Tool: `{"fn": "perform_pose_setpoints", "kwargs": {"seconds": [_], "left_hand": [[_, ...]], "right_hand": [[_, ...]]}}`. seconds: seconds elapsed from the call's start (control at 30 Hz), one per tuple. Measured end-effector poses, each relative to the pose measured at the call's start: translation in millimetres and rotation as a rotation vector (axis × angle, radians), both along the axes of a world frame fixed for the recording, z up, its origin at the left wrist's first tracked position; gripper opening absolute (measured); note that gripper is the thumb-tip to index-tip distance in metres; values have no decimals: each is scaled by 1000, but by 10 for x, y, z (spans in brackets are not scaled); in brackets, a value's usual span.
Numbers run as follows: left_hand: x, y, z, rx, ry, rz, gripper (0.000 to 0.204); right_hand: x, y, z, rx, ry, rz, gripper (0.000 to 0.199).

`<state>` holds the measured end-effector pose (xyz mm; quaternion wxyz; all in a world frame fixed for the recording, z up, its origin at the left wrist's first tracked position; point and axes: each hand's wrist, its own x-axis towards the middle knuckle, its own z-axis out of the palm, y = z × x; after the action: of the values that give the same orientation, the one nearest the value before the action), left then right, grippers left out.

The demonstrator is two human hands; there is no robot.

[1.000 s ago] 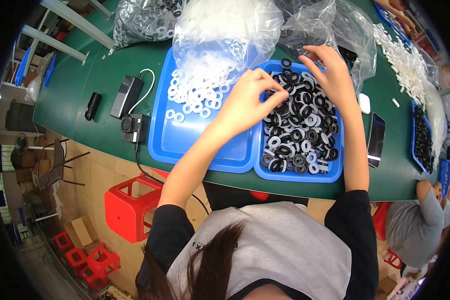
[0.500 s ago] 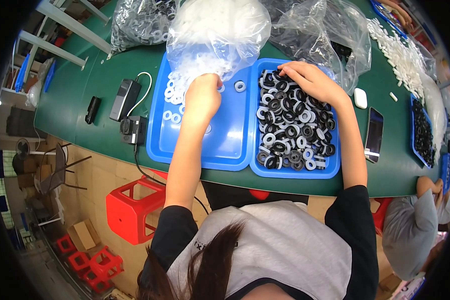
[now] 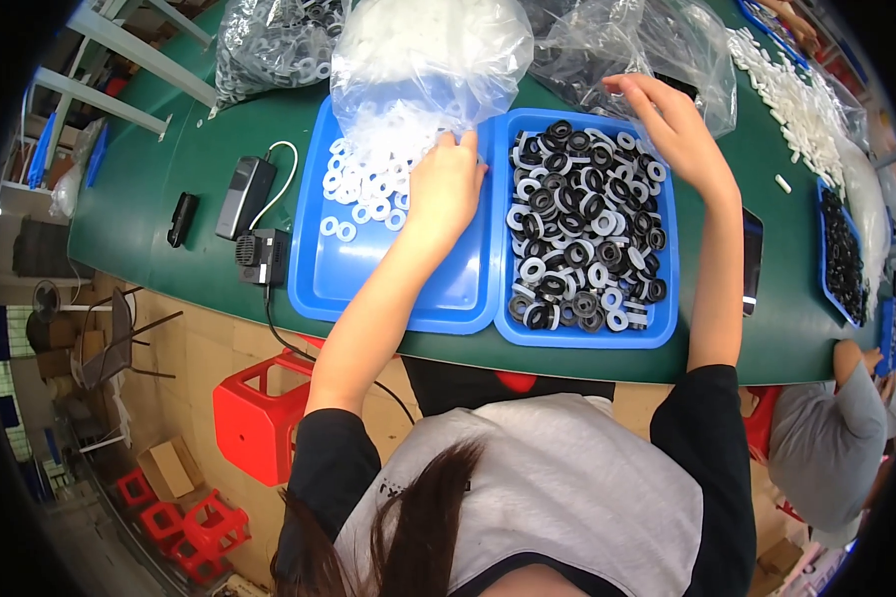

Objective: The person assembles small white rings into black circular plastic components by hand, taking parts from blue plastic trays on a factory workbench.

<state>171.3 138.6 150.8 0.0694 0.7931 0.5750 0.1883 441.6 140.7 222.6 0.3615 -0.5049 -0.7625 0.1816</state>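
My left hand (image 3: 446, 184) is over the right part of a blue tray (image 3: 393, 303), its fingers curled down by the tray's inner edge. What they grip, if anything, is hidden. Beside it lie loose white rings (image 3: 373, 189) that spill from a clear plastic bag (image 3: 433, 50). The second blue tray (image 3: 587, 338) is heaped with black rings (image 3: 592, 207) and pale grey-white rings, some apparently paired. My right hand (image 3: 679, 129) hovers past its far right corner with the fingers stretched out, near a clear bag (image 3: 577, 45) that has dark contents. Nothing shows in that hand.
A phone (image 3: 754, 264) lies right of my right forearm. Left of the trays are a black boxy device (image 3: 249, 197) with a white cable, an adapter (image 3: 262, 259) and a small black item (image 3: 182, 219). A co-worker (image 3: 831, 438) sits at right; red stools (image 3: 254, 423) stand below.
My left hand has moved right, over where a lone ring lay. My right hand has lifted off the black rings and moved right and away, toward the clear bag.
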Motion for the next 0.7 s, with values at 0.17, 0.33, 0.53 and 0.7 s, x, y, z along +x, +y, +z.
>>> {"fn": "perform_pose_setpoints", "kwargs": {"seconds": [0.17,0.33,0.53,0.7], "left_hand": [[1,-21,134,-20,-108,-40,21],[38,-162,535,-235,-515,-322,30],[127,-273,584,-357,-596,-852,26],[-135,-45,426,-148,-362,-351,21]], "right_hand": [[67,-67,105,16,-30,-40,36],[57,-90,126,45,-102,-27,33],[65,-106,90,59,-137,4,30],[-147,-206,130,102,-198,81,28]]}}
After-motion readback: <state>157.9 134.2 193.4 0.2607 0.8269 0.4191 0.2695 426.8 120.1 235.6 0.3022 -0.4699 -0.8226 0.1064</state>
